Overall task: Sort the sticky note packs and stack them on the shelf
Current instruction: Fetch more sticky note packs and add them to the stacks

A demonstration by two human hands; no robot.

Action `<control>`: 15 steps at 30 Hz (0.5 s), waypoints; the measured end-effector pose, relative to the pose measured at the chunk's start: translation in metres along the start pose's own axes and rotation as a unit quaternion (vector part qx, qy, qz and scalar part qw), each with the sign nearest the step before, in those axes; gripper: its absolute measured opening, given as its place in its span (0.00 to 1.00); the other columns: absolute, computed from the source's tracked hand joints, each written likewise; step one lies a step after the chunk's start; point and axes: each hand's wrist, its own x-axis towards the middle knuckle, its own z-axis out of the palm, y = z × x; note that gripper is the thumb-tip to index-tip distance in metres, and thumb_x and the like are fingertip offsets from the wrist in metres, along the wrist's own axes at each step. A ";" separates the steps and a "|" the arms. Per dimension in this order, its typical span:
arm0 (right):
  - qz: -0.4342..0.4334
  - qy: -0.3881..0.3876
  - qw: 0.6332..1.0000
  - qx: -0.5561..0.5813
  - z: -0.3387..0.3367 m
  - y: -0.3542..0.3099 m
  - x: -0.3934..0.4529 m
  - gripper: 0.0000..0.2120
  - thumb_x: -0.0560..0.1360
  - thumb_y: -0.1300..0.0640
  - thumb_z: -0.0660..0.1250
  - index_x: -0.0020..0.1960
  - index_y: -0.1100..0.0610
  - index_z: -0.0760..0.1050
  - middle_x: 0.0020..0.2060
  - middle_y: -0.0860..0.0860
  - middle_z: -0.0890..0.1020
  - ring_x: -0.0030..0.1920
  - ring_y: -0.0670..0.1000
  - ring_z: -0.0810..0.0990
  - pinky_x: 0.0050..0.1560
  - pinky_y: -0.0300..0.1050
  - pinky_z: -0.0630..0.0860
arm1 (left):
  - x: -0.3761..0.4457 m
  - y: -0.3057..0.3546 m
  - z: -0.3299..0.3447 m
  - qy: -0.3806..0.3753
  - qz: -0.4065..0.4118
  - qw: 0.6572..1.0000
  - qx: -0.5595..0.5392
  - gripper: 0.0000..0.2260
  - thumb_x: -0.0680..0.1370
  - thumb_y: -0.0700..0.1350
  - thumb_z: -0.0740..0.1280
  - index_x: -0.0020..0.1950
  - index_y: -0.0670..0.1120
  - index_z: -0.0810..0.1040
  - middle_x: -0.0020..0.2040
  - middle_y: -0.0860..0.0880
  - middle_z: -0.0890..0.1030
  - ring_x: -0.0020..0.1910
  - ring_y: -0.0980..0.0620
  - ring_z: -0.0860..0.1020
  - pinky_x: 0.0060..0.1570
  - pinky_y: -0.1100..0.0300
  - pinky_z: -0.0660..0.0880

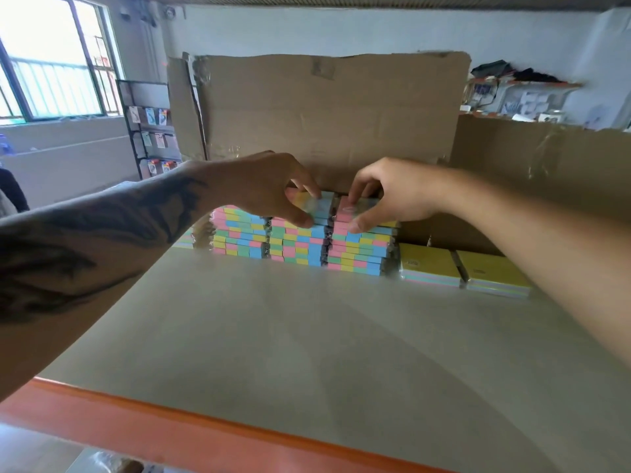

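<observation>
Three stacks of wrapped multicolour sticky note packs stand at the back of the pale shelf: a left stack, a middle stack and a right stack. My left hand pinches the top pack of the middle stack between thumb and fingers. My right hand pinches the top pack of the right stack the same way. Two yellow-topped packs lie to the right of the stacks.
Cardboard sheets line the shelf's back and right side. An orange beam edges the shelf front. A wire display rack and a window are at the left. A cluttered far shelf sits at the upper right.
</observation>
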 end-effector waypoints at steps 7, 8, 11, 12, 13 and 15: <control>-0.002 0.003 1.000 0.002 0.002 -0.001 -0.002 0.24 0.66 0.35 0.79 0.57 0.43 0.78 0.55 0.43 0.77 0.54 0.48 0.78 0.50 0.46 0.75 | -0.002 0.006 -0.002 -0.009 -0.008 1.000 0.009 0.22 0.74 0.60 0.74 0.67 0.59 0.79 0.66 0.58 0.79 0.59 0.53 0.76 0.58 0.57 0.73; -0.001 0.004 1.000 0.003 0.003 -0.001 -0.003 0.24 0.66 0.35 0.79 0.57 0.43 0.78 0.56 0.43 0.77 0.56 0.48 0.78 0.50 0.46 0.75 | -0.003 0.007 -0.002 -0.010 -0.013 1.000 0.009 0.22 0.74 0.60 0.74 0.67 0.59 0.79 0.66 0.58 0.78 0.59 0.53 0.76 0.58 0.57 0.72; -0.006 0.027 1.000 0.015 0.004 -0.002 -0.009 0.25 0.67 0.34 0.78 0.58 0.44 0.77 0.59 0.43 0.78 0.60 0.48 0.77 0.56 0.48 0.76 | -0.005 0.011 -0.006 -0.009 -0.020 1.000 0.005 0.23 0.74 0.62 0.74 0.67 0.60 0.78 0.67 0.59 0.78 0.58 0.54 0.77 0.61 0.53 0.73; -0.007 0.042 0.999 0.017 0.004 -0.001 -0.013 0.25 0.69 0.34 0.77 0.59 0.45 0.77 0.59 0.43 0.78 0.60 0.48 0.77 0.58 0.49 0.76 | -0.008 0.014 -0.007 -0.001 -0.018 1.000 0.003 0.22 0.74 0.62 0.74 0.67 0.60 0.78 0.66 0.59 0.79 0.54 0.56 0.78 0.60 0.53 0.73; -0.008 0.060 0.998 0.019 0.004 0.001 -0.019 0.24 0.70 0.35 0.76 0.60 0.46 0.77 0.60 0.44 0.78 0.60 0.49 0.77 0.59 0.50 0.76 | -0.010 0.018 -0.009 0.011 -0.016 1.000 -0.002 0.22 0.74 0.61 0.74 0.67 0.60 0.78 0.64 0.59 0.79 0.49 0.60 0.79 0.57 0.55 0.73; -0.018 0.099 0.995 0.024 0.003 0.010 -0.034 0.21 0.73 0.37 0.75 0.60 0.47 0.78 0.60 0.46 0.79 0.59 0.49 0.77 0.59 0.50 0.76 | -0.014 0.031 -0.011 0.047 -0.009 0.999 -0.012 0.20 0.74 0.62 0.73 0.65 0.61 0.79 0.62 0.60 0.79 0.46 0.60 0.79 0.54 0.56 0.71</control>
